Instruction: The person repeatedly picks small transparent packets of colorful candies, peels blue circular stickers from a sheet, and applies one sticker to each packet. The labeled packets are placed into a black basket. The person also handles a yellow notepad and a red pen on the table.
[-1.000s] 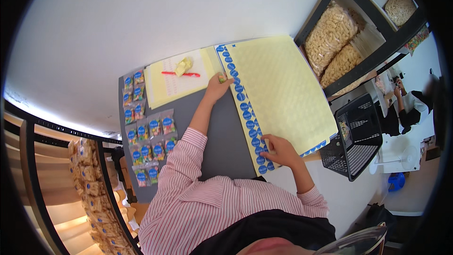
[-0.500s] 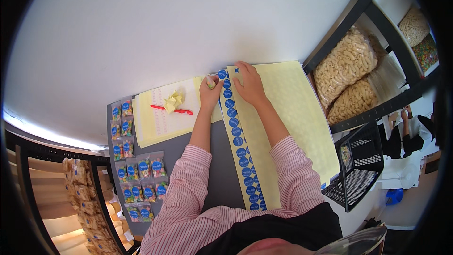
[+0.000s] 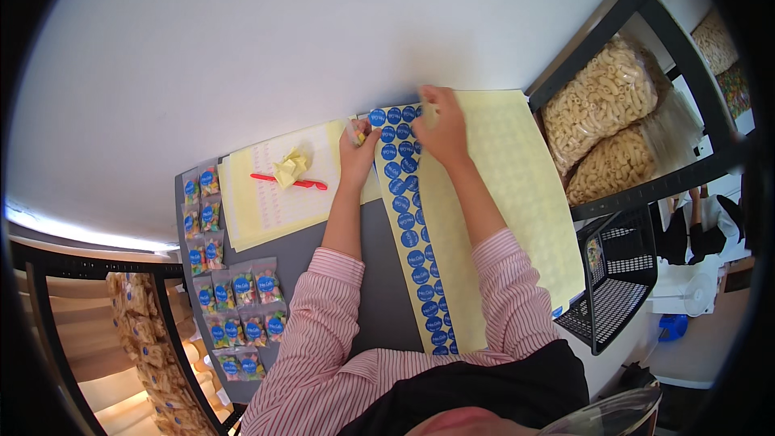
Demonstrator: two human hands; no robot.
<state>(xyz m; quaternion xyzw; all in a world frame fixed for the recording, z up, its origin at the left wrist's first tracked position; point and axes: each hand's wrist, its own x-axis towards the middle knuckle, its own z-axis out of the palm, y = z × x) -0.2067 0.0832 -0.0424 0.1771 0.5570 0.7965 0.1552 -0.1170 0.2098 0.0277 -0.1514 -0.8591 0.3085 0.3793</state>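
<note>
My left hand (image 3: 358, 160) is closed round a small clear bag (image 3: 354, 134) with coloured bits inside. Its thumb rests at the left edge of a sheet of round blue stickers (image 3: 400, 182). Over that sheet lies a pale yellow cover sheet (image 3: 500, 194), folded back so that the stickers on the left side show. My right hand (image 3: 446, 129), slightly blurred, is closed on the cover's far left edge, near the wall. Part of its fingertips is hard to make out.
Rows of small labelled candy bags (image 3: 242, 303) lie on the grey table (image 3: 375, 274) at left. A red pen-like tool (image 3: 311, 184) and crumpled yellow paper (image 3: 291, 167) lie on other sheets. At right are a black basket (image 3: 617, 282) and a rack with bags of ring-shaped snacks (image 3: 601, 93).
My right hand has moved to the right, drawing the yellow cover back, and more blue stickers show at the far end. My left hand has stayed nearly in place with the bag.
</note>
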